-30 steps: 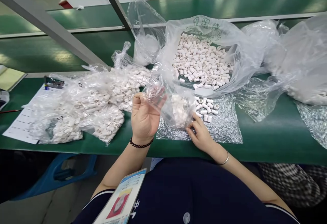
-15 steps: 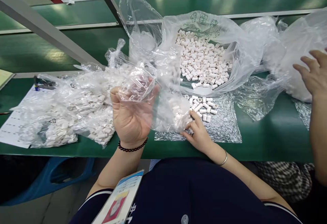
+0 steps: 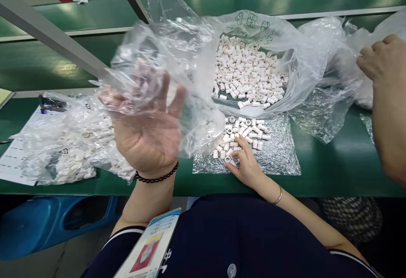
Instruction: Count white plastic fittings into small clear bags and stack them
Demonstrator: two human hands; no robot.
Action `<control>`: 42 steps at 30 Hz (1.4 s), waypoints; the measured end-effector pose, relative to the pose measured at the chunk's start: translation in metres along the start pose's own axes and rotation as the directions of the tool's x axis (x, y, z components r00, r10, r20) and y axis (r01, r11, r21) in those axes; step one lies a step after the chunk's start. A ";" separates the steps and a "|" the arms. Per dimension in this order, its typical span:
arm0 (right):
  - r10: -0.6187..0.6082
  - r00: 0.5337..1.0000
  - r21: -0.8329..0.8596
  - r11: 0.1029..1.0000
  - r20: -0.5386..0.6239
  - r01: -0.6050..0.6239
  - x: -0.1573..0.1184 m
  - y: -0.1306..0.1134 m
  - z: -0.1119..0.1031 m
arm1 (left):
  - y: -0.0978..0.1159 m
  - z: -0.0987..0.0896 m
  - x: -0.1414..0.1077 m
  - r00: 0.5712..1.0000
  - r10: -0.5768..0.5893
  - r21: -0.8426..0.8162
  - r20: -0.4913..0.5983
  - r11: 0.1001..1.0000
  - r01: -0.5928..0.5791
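Note:
My left hand (image 3: 147, 138) is raised and grips a thin clear plastic bag (image 3: 196, 45), its film draped over the fingers. The bag's lower end hangs over the left side of a small heap of white plastic pipe fittings (image 3: 245, 130). This heap lies on a flat, crinkled clear plastic bag (image 3: 282, 157) on the green table. Resting at the heap's near edge, my right hand (image 3: 249, 166) touches the fittings with its fingers apart. Behind the heap, a large open plastic bag (image 3: 307, 71) with green print holds many more white fittings (image 3: 250, 69).
Filled clear bags of white fittings (image 3: 74, 164) lie at the left, partly over a printed paper sheet (image 3: 12, 159). A co-worker's hand (image 3: 380, 60) is at another plastic bag on the right. A grey metal post (image 3: 57, 28) slants across the left. A blue stool (image 3: 31, 227) stands below.
My left hand has lifted the bag up and to the left, uncovering more of the fittings by my right hand, which has barely moved. The co-worker's hand has shifted onto the right-hand bag.

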State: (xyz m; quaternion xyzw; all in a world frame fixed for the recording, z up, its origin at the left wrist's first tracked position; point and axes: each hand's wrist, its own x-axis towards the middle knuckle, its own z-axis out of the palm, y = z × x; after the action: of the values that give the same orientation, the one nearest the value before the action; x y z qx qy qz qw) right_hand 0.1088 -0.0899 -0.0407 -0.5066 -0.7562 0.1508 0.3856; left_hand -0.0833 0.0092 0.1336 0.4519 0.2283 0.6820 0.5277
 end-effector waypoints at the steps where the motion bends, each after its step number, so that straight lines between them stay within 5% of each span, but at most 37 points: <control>1: -0.006 1.000 -0.004 1.000 -0.004 0.006 0.000 0.000 0.000 | 0.000 -0.007 0.003 0.999 0.023 0.016 -0.022 1.000 -0.023; 4: -0.012 1.000 -0.015 1.000 -0.002 0.012 0.000 0.000 0.000 | -0.004 -0.042 0.008 0.977 0.072 0.044 -0.203 0.997 -0.064; 6: -0.016 1.000 -0.024 1.000 0.000 0.016 0.000 0.000 -0.001 | -0.012 -0.073 0.005 0.915 0.076 0.096 -0.395 0.995 -0.042; 8: -0.039 0.999 -0.036 0.999 -0.002 0.039 0.000 -0.001 -0.001 | -0.021 -0.108 -0.005 0.832 0.043 0.201 -0.554 0.976 0.084; 11: -0.079 0.997 -0.054 0.995 0.006 0.080 0.001 -0.002 -0.005 | -0.026 -0.152 -0.031 0.758 -0.003 0.260 -0.652 0.938 0.228; 14: -0.102 0.994 -0.082 0.991 0.026 0.103 0.001 -0.005 -0.011 | -0.019 -0.168 -0.065 0.697 0.046 0.348 -0.716 0.888 0.299; 16: -0.121 0.992 -0.120 0.985 0.036 0.124 -0.003 -0.008 -0.017 | -0.012 -0.159 -0.086 0.662 0.204 0.481 -0.722 0.835 0.267; 18: -0.134 0.990 -0.173 0.975 0.042 0.139 -0.008 -0.011 -0.022 | -0.008 -0.138 -0.102 0.704 0.407 0.710 -0.581 0.677 0.195; 19: -0.131 0.990 -0.199 0.970 0.044 0.137 -0.012 -0.012 -0.024 | -0.009 -0.126 -0.108 0.785 0.457 0.844 -0.418 0.515 0.150; 21: -0.116 0.992 -0.239 0.963 0.045 0.123 -0.021 -0.012 -0.028 | -0.016 -0.102 -0.115 0.942 0.326 0.980 -0.083 0.201 0.017; 24: -0.087 0.995 -0.270 0.958 0.038 0.094 -0.033 -0.010 -0.032 | -0.037 -0.082 -0.118 0.995 0.075 0.998 0.067 0.002 -0.068; 28: -0.038 0.999 -0.278 0.960 0.031 0.046 -0.043 -0.008 -0.034 | -0.059 -0.093 -0.108 0.997 0.071 0.998 0.018 -0.056 -0.014; 32: -0.028 0.998 -0.285 0.957 0.060 0.044 -0.046 -0.008 -0.034 | -0.054 -0.117 -0.094 0.994 0.046 0.995 -0.098 -0.020 0.099; 35: -0.020 0.999 -0.246 0.969 0.034 0.028 -0.042 -0.009 -0.036 | -0.031 -0.122 -0.093 0.988 0.049 0.989 -0.146 -0.031 0.147; 39: 0.015 1.000 -0.138 0.990 -0.021 -0.018 -0.031 -0.009 -0.043 | 0.014 -0.105 -0.107 0.982 0.147 0.988 -0.115 -0.088 0.129; 42: 0.005 1.000 -0.161 0.987 0.000 -0.005 -0.020 -0.008 -0.047 | 0.036 -0.092 -0.120 0.989 0.000 0.988 -0.147 -0.041 0.147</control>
State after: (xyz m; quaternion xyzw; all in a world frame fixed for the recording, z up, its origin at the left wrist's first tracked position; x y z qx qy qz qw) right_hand 0.1423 -0.1189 -0.0134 -0.5379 -0.7648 0.0902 0.3430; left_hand -0.1765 -0.0991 0.0724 0.6449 0.6992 0.3018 0.0638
